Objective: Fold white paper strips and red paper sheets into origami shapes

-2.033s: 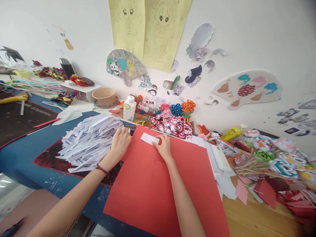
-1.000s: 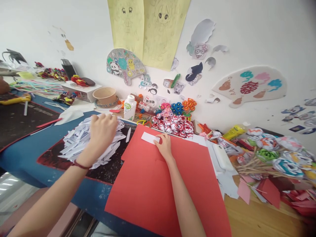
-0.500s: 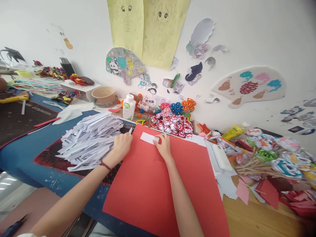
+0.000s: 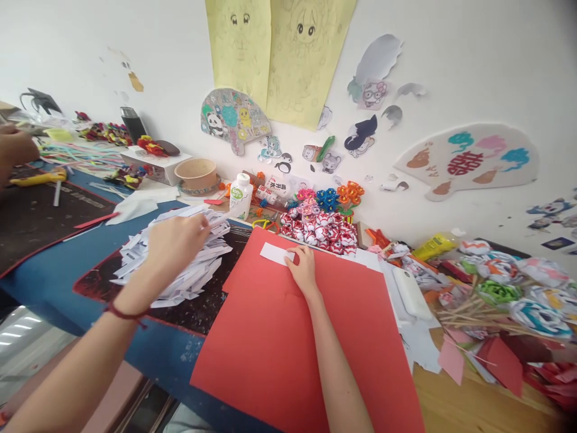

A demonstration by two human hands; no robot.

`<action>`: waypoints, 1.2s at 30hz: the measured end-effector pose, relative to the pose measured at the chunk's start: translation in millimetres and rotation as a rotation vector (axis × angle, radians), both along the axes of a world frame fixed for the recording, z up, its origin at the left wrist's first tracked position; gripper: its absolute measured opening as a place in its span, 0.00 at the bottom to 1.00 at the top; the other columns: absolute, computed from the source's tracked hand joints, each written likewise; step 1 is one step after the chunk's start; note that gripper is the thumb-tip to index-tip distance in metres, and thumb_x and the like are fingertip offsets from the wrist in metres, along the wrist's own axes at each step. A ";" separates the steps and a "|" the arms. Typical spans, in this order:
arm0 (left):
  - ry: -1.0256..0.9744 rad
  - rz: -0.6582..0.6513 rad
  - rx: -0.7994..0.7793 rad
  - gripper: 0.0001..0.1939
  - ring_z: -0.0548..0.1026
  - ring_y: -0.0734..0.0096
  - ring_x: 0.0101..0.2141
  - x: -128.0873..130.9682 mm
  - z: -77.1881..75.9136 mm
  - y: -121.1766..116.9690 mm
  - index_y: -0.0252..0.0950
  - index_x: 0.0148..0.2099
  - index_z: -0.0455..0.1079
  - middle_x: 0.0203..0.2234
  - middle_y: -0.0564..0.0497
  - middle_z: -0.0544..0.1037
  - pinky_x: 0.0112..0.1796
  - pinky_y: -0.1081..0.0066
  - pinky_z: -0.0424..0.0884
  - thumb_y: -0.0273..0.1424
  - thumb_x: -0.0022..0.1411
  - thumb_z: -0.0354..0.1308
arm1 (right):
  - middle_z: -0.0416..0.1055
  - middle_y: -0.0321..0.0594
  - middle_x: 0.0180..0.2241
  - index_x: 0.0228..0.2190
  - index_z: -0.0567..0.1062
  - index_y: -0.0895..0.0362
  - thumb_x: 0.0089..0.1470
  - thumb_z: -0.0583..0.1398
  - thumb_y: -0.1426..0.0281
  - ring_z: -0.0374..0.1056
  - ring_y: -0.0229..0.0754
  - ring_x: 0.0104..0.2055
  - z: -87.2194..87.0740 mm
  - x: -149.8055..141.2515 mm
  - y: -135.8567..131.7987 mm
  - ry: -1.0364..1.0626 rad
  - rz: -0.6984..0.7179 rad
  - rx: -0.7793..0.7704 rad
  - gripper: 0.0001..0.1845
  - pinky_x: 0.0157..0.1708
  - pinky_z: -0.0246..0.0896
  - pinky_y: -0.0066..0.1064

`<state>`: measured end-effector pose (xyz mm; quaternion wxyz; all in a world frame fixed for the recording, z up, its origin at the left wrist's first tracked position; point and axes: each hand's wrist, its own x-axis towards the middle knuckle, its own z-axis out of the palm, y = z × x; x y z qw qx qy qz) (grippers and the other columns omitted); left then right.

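Note:
My left hand (image 4: 178, 240) is raised over a heap of folded white paper strips (image 4: 175, 288). Its fingers are closed, and a thin white paper strip (image 4: 224, 214), blurred, seems to stick out past them. On a large red paper sheet (image 4: 265, 337) lies a small white paper rectangle (image 4: 274, 253). The thumb and fingers of my right hand (image 4: 303, 269) pinch the right end of this rectangle, holding it against the sheet near its far edge. A dark mat (image 4: 211, 316) lies under the strips.
Behind the sheet stand a white bottle (image 4: 241, 195), red-and-white paper flowers (image 4: 320, 231) and a round tan bowl (image 4: 196, 174). Paper flowers on sticks (image 4: 500, 291) lie at right, near a white case (image 4: 411, 293). Another person's hand (image 4: 15, 150) is at the left edge, above a yellow-handled tool (image 4: 40, 176).
My left hand has moved left and up, from the red sheet's edge to above the strips. My right hand stays at the white rectangle. Another person's hand has come in at the left.

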<state>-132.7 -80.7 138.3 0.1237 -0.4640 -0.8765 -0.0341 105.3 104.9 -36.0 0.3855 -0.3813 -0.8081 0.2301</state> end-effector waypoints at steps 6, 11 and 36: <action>0.023 0.152 0.056 0.24 0.75 0.51 0.36 -57.5 20.1 -35.3 0.44 0.47 0.77 0.32 0.44 0.79 0.34 0.64 0.68 0.51 0.64 0.46 | 0.68 0.42 0.41 0.38 0.78 0.52 0.54 0.62 0.70 0.63 0.50 0.46 0.6 -0.4 -0.6 0.001 0.001 0.002 0.09 0.49 0.60 0.41; -0.016 0.142 0.030 0.24 0.75 0.51 0.37 -66.4 11.7 -35.7 0.46 0.46 0.77 0.32 0.45 0.79 0.34 0.63 0.69 0.52 0.62 0.46 | 0.68 0.42 0.41 0.38 0.78 0.52 0.54 0.61 0.70 0.63 0.50 0.46 1.9 -0.4 -1.8 -0.009 0.003 0.005 0.09 0.49 0.60 0.41; 0.033 -0.277 -0.216 0.27 0.79 0.46 0.29 -16.4 -82.9 -91.7 0.40 0.35 0.66 0.23 0.39 0.75 0.32 0.53 0.67 0.55 0.61 0.37 | 0.69 0.42 0.42 0.39 0.78 0.52 0.54 0.61 0.69 0.62 0.50 0.47 0.7 0.5 -0.6 -0.012 0.015 0.002 0.09 0.48 0.60 0.42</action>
